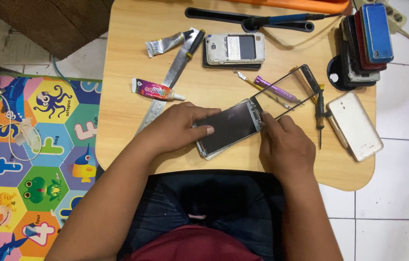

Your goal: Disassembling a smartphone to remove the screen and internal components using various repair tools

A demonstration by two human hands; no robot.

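The left hand (pixel 178 128) lay on the near edge of the wooden counter (pixel 122 106), its fingers and thumb closed around the left end of a phone (pixel 228 128) with a dark screen, which lay tilted on the counter between the two hands. The right hand (pixel 284 145) rested just right of the phone, its fingers curled together and the fingertips (pixel 266 118) pressing at the phone's right end, where a thin black glass frame (pixel 286 92) stood lifted off the phone and angled up and away from that hand. Just beyond the right hand's fingertips, under the frame, lay a purple tool (pixel 274 88) and a slim yellow-handled pick (pixel 257 87). To the right of the right hand lay a black screwdriver (pixel 319 113) and, further right, a white phone back (pixel 355 126). Beyond the left hand lay a steel ruler (pixel 165 87), with a glue tube (pixel 156 90) across it and a silver tube (pixel 165 43) further off. Well beyond both hands sat a second phone (pixel 234 49), its open back up, and behind it a black tray (pixel 223 17) with a blue-handled tool (pixel 281 20). Far to the right of the right hand stood a stack of phone cases (pixel 364 43), a blue one on top. Left of the left hand, on the floor, lay a colourful play mat (pixel 25 159) with white cables (pixel 6 130) on it.
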